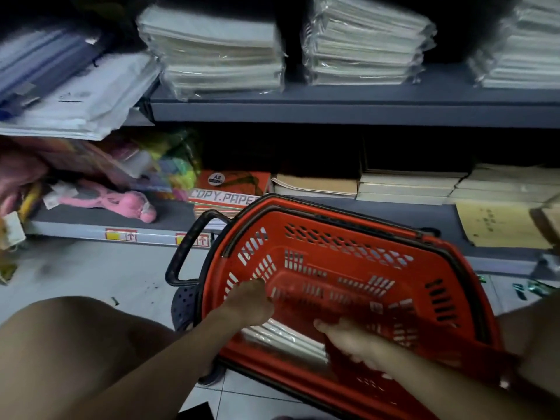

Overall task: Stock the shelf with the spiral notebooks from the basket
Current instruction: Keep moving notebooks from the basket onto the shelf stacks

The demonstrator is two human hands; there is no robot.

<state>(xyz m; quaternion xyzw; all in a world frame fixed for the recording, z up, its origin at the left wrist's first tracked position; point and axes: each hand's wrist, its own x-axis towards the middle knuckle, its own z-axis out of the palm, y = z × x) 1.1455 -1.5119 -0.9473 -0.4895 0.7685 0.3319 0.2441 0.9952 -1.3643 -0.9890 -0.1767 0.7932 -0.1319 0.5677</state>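
Note:
A red plastic basket (348, 237) with a black handle stands tilted on the floor in front of the shelf. Inside it, at the near left, lies a stack of notebooks (285, 338) with a red top cover and white page edges; motion blur hides the spirals. My left hand (251, 301) grips the stack's far left corner. My right hand (348, 338) holds its near right edge, thumb on the red cover. The lower shelf (394, 204) behind the basket carries stacks of paper goods.
The upper shelf (363, 107) bears plastic-wrapped paper stacks (218, 50). On the lower shelf sit a copy-paper pack (230, 189), brown notebooks (318, 186), yellow envelopes (500, 225) and a pink toy (133, 204). My knees flank the basket on the tiled floor (91, 274).

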